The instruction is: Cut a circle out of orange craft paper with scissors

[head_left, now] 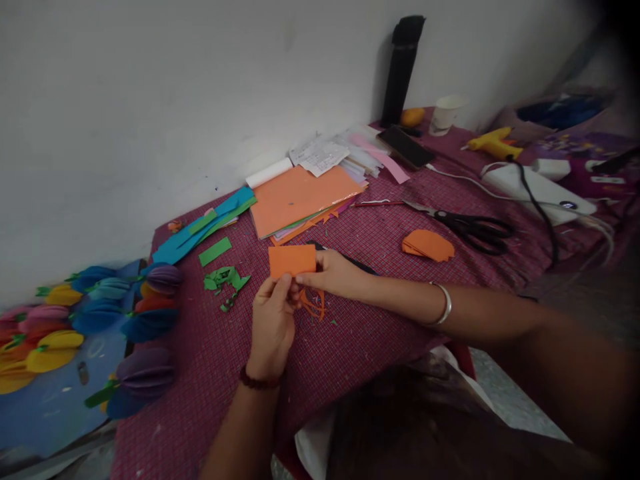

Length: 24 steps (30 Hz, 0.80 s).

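Both hands hold a small folded orange paper rectangle [292, 259] above the maroon checked cloth [350, 333]. My left hand [273, 323] pinches its lower edge with thumb and fingers. My right hand [334, 272] grips its right side, a silver bangle on that wrist. Orange paper trimmings [314, 303] lie just beneath the hands. A stack of cut orange shapes [428, 245] rests to the right, and black-handled scissors [470, 227] lie beyond it.
A pile of coloured sheets topped in orange [300, 197], blue and green strips [200, 230], green scraps [225, 280] lie on the cloth. Paper flowers [100, 313] lie left. A black flask [403, 67], paper cup [447, 113], phone [405, 147], yellow glue gun [495, 143] sit behind.
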Each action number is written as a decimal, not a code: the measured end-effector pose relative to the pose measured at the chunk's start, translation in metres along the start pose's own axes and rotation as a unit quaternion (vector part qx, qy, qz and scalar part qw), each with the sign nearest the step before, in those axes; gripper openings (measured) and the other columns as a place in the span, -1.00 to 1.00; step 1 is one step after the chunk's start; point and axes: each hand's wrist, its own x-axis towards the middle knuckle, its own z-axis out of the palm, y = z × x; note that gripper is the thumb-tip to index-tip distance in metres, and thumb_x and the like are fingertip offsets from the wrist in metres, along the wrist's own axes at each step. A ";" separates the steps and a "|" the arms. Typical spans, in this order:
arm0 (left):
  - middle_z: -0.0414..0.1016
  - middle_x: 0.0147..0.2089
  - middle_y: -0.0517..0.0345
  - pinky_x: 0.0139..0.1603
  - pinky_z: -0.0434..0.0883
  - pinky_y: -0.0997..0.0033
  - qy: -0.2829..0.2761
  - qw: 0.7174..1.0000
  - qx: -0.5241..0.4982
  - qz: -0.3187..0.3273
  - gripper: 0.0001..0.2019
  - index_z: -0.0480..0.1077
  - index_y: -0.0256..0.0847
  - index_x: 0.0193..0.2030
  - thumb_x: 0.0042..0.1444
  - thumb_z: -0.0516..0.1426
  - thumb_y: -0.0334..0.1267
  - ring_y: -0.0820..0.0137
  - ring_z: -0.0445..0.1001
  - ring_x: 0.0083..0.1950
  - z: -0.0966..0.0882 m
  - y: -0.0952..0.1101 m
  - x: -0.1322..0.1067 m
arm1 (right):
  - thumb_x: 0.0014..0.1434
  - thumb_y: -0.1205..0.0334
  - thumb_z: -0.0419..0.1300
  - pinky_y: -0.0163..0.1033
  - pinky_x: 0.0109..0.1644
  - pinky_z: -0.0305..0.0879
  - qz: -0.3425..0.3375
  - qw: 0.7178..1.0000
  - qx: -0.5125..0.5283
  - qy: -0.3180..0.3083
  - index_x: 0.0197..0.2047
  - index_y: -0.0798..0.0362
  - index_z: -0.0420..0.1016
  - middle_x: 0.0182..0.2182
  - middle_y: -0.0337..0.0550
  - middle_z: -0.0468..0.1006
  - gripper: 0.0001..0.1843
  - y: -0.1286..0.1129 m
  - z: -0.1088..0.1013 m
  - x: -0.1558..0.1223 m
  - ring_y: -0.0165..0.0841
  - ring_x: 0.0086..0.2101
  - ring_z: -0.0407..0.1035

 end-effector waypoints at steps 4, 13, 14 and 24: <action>0.36 -0.59 0.27 -0.58 0.17 0.55 -0.045 0.984 0.169 0.041 -0.75 0.42 -0.26 -0.50 -0.05 0.32 -0.13 0.56 0.24 -0.58 -0.010 0.003 -0.002 | 0.02 0.43 0.24 -0.35 -0.30 0.29 0.014 0.998 -0.054 -0.023 -0.40 0.16 0.46 -0.47 -0.29 0.51 -0.97 -0.001 -0.005 0.002 -0.50 -0.46 0.34; 0.32 -0.59 0.31 -0.60 0.12 0.59 0.052 0.992 0.095 0.060 -0.70 0.33 -0.24 -0.55 -0.12 0.34 -0.14 0.61 0.19 -0.60 -0.020 0.022 0.004 | 0.15 0.28 0.20 -0.38 -0.46 0.17 -0.056 0.992 -0.016 0.108 -0.50 0.09 0.30 -0.62 -0.34 0.34 -0.78 -0.027 -0.038 0.006 -0.55 -0.58 0.20; 0.29 -0.60 0.32 -0.62 0.11 0.58 0.032 0.995 0.083 0.045 -0.68 0.31 -0.24 -0.57 -0.13 0.35 -0.14 0.61 0.17 -0.61 -0.017 0.021 0.004 | 0.15 0.26 0.21 -0.37 -0.40 0.21 -0.082 0.992 -0.010 0.100 -0.45 0.09 0.33 -0.57 -0.33 0.37 -0.81 -0.028 -0.038 0.005 -0.53 -0.54 0.25; 0.27 -0.62 0.29 -0.63 0.14 0.57 -0.055 0.989 0.140 -0.009 -0.62 0.33 -0.24 -0.58 -0.07 0.32 -0.02 0.58 0.19 -0.62 -0.007 0.002 -0.002 | 0.21 0.23 0.16 -0.35 -0.36 0.14 -0.145 0.979 -0.143 -0.028 -0.32 0.10 0.31 -0.47 -0.31 0.31 -0.86 -0.025 -0.032 0.003 -0.49 -0.45 0.17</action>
